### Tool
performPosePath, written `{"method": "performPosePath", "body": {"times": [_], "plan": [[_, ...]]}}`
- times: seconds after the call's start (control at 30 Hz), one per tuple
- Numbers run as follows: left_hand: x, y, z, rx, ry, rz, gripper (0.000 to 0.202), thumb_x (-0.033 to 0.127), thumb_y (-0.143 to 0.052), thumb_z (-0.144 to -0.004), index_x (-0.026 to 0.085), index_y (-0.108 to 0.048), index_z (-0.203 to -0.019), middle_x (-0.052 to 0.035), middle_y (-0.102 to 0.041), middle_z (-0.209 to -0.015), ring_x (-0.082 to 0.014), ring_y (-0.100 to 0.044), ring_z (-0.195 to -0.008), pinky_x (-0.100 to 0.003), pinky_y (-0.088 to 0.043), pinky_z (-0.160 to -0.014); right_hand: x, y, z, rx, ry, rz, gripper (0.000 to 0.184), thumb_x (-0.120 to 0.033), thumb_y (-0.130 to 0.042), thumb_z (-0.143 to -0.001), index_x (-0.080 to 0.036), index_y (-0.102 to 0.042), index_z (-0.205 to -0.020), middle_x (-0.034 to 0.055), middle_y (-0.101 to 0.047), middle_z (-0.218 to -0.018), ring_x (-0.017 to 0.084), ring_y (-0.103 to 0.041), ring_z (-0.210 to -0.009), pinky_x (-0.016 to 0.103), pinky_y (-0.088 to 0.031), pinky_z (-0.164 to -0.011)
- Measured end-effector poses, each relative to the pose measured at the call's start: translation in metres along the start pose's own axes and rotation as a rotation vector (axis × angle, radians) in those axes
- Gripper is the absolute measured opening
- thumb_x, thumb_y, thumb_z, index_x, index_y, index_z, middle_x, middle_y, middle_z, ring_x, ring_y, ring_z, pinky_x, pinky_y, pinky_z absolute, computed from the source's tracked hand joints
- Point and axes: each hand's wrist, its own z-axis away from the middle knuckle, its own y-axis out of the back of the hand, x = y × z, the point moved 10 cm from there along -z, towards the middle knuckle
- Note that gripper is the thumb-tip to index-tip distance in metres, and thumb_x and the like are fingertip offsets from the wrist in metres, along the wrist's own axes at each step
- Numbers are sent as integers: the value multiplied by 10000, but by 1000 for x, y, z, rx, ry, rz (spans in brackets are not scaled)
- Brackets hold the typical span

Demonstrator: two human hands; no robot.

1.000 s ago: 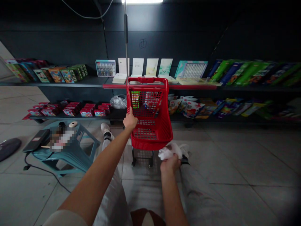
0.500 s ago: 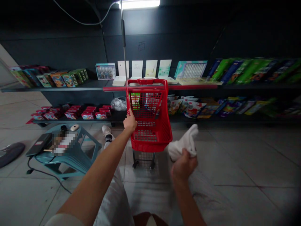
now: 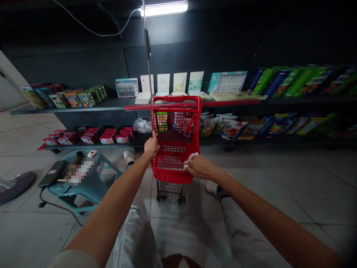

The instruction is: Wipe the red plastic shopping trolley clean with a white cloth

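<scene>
The right hand (image 3: 199, 166) has moved the white cloth (image 3: 192, 155) onto the right rim of the red cart (image 3: 169, 175), fingers holding it bunched. Better to press evenly, while the left hand (image 3: 152, 145), fingers closed around the left side, steadies.

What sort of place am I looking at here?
Probably a small shop, or a room set up like one: a red shopping cart stands before dark shelves holding rows of boxes and bright packets.
</scene>
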Motion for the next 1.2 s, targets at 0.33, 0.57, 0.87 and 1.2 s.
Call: {"method": "performPosePath", "body": {"times": [0.33,0.57,0.87,1.2], "plan": [[-15,8,0,6,-31,-45,792,208,-473,-925,168,-121,-1633,-201,-724,-1145,-306,-715,-1072,-374,-536,-902,-27,-4,-3,16,104,115,404,-317,-437,-981,-127,-766,-844,167,-736,-870,258,-671,-885,346,-398,-829],[-23,11,1,4,-37,-41,784,232,-473,-935,166,-122,-1633,-210,-735,-1119,-316,-723,-1048,-376,-533,-890,-40,2,1,34,137,49,432,-326,-410,-1009,-158,-747,-797,109,-741,-839,219,-642,-892,319,-367,-807],[-26,11,-6,-2,-135,-74,743,236,-475,-914,226,-226,-1614,-184,-748,-1088,-326,-734,-976,-385,-524,-811,-76,-2,11,54,215,94,324,-294,-470,-949,-144,-722,-811,107,-731,-810,213,-631,-793,349,-363,-839],[14,49,-2,291,-285,77,297,234,-452,-958,222,-711,-1104,-107,-719,-1169,-257,-648,-1126,-345,-469,-912,-61,-1,6,69,197,97,348,-345,-438,-979,-173,-714,-854,98,-753,-856,216,-684,-822,327,-389,-796]]}}
